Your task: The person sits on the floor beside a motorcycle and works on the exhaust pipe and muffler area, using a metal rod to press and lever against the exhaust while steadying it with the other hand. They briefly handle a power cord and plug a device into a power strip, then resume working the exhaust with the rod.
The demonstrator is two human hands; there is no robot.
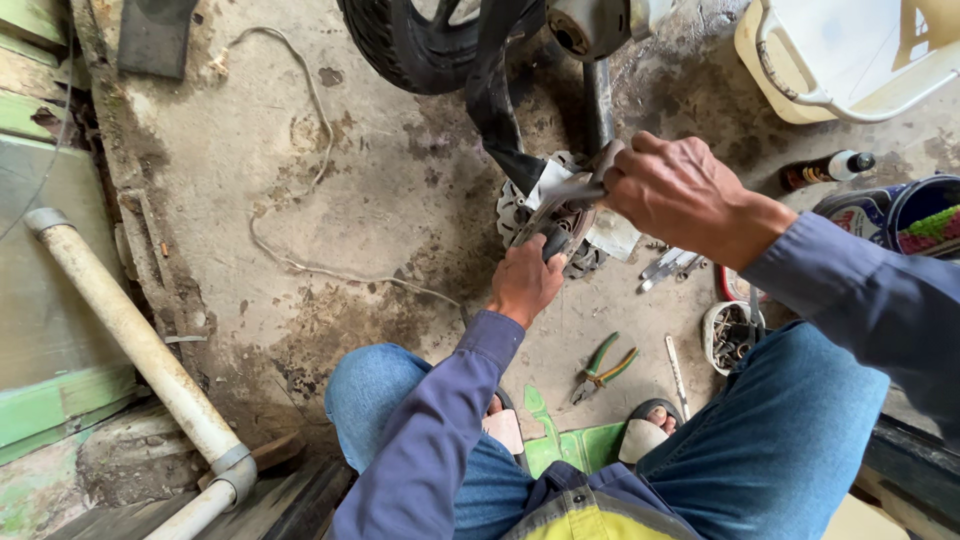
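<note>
Both hands on the round part [560, 225] on the floor, far of your knees: left hand [525, 280] gripping its near edge, right hand [675, 190] closed on a tool [575, 190] w/ long axis running left-near.

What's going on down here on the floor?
A person sits on a stained concrete floor working on a round metal part beside a tyre. The left hand steadies the part from below, while the right hand grips a curved tool pressed against it. Green-handled pliers and a few wrenches lie nearby, untouched.
</note>
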